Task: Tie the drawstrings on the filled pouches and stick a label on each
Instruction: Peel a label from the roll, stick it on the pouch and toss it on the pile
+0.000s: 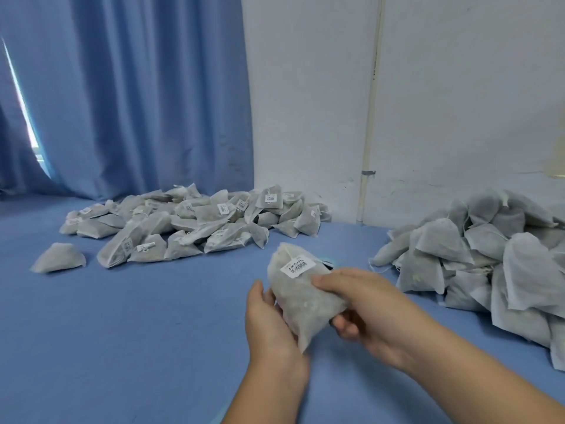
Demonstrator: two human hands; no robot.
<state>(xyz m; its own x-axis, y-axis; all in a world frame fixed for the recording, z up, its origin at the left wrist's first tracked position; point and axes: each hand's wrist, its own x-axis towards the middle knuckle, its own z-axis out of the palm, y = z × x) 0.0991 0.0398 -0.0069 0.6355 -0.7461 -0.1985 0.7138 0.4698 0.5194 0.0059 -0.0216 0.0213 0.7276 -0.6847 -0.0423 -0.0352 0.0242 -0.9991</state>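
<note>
Both hands hold one filled, translucent white fabric pouch [302, 298] at about five o'clock: the left hand [269, 325] cups its lower edge with open fingers, and the right hand [367, 304] is closed around its side. A white barcode label [297, 266] is already stuck near its gathered neck, so this one looks finished. The labelled heap [195, 224] at eleven o'clock is done; the unlabelled heap [489, 264] at three o'clock remains. All rest on a blue cloth-covered tabletop [122, 332], with a blue curtain [122, 96] and white wall [428, 102] behind.
</note>
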